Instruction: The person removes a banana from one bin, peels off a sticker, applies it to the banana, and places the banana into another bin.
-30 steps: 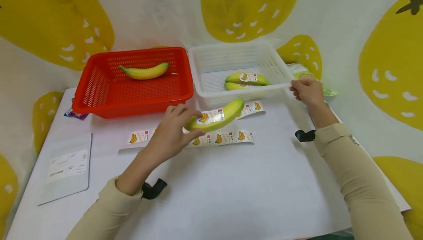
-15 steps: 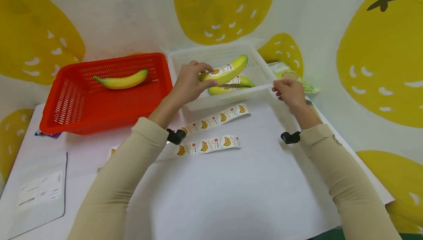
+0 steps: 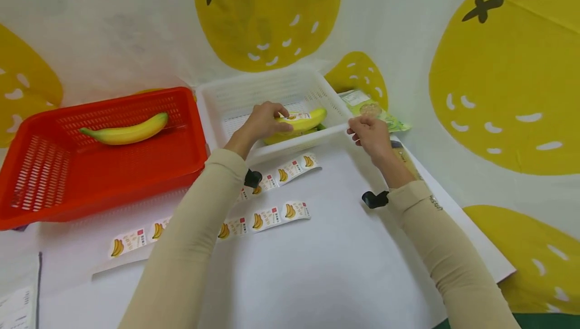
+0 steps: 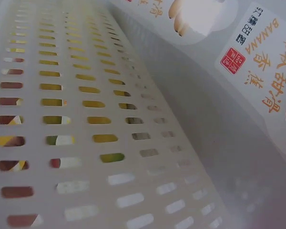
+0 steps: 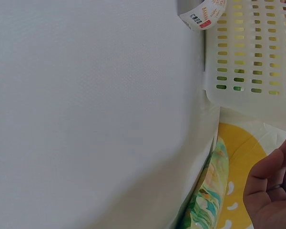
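My left hand (image 3: 265,122) is over the near side of the white basket (image 3: 254,81), fingers and thumb gripping one end of a yellow banana (image 3: 315,116) that bears a white label. This banana lies low in the basket, on top of other bananas that it partly covers. With thumb and fingers, my right hand (image 3: 372,135) pinches the basket's near right corner. In the right wrist view, that hand (image 5: 272,191) shows only partly at the edge. The left wrist view holds the slotted basket wall (image 4: 76,109), with yellow behind it; the left hand is out of sight there.
A red basket (image 3: 113,193) with one banana (image 3: 129,132) stands to the left. Strips of banana stickers (image 3: 258,221) lie on the white table (image 3: 326,268) under and beside my left forearm. Right of the white basket is a green packet (image 3: 378,112).
My left hand has carried the labelled banana from above the sticker strips up and into the white basket, lowering it onto the others. The right hand keeps the corner. The view has shifted right.
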Demonstrator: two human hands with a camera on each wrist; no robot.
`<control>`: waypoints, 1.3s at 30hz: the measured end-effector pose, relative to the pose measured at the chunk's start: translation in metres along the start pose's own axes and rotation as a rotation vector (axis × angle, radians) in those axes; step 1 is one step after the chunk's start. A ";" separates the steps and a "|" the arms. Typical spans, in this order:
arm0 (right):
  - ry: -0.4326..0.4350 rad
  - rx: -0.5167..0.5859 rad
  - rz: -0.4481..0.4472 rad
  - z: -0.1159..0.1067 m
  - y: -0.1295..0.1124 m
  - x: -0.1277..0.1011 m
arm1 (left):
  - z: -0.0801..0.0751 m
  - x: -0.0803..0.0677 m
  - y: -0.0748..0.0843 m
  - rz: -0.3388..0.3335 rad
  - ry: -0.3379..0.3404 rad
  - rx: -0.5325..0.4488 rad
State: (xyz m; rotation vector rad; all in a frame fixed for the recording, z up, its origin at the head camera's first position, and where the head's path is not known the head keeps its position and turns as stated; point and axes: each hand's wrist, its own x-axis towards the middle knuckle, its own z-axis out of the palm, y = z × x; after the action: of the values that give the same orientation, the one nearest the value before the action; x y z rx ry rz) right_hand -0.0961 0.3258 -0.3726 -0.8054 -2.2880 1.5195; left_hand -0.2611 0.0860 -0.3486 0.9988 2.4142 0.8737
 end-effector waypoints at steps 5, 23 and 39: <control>0.007 0.016 -0.013 0.004 0.002 -0.001 | 0.006 0.006 -0.009 -0.031 -0.022 -0.035; 0.025 0.043 0.004 0.005 0.006 0.000 | 0.011 0.009 -0.009 -0.030 0.021 0.001; 0.001 0.125 0.002 0.005 0.007 -0.001 | -0.008 -0.026 -0.004 0.071 0.173 -0.059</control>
State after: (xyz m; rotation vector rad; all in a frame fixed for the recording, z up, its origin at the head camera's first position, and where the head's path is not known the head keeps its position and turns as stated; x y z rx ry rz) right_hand -0.0952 0.3236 -0.3808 -0.7745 -2.1667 1.6445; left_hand -0.2506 0.0616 -0.3426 1.0312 2.4910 1.0913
